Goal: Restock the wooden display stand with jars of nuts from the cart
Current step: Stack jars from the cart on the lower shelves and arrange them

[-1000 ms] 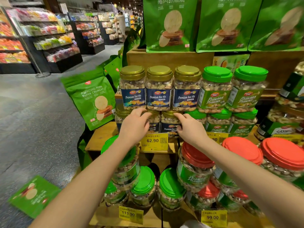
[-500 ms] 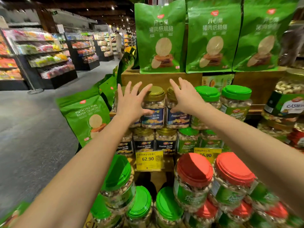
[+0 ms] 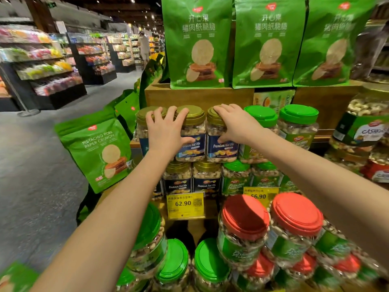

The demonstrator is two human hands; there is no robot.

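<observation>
Three gold-lidded Premium Nut Mix jars stand in a row on the wooden display stand (image 3: 200,97). My left hand (image 3: 166,131) lies spread across the left jar (image 3: 140,131) and the middle jar (image 3: 193,144), fingers on both lids and thumb on the middle jar's blue label. My right hand (image 3: 231,123) grips the right jar (image 3: 223,149), with fingers curled over its lid and thumb on the label. More nut mix jars (image 3: 207,180) sit one tier lower. No cart is in view.
Green-lidded pistachio jars (image 3: 299,123) stand right of the row, red-lidded jars (image 3: 245,218) and green-lidded ones (image 3: 173,260) crowd the lowest tier. Green snack pouches (image 3: 197,43) top the stand; another pouch (image 3: 99,152) leans at its left. Cashew jars (image 3: 366,127) stand at the right, and a grey aisle floor (image 3: 31,175) at the left.
Both hands rose from the lower tier to the upper row, hovered with fingers spread, and now rest on the gold-lidded jars. The view has tilted upward and moved closer.
</observation>
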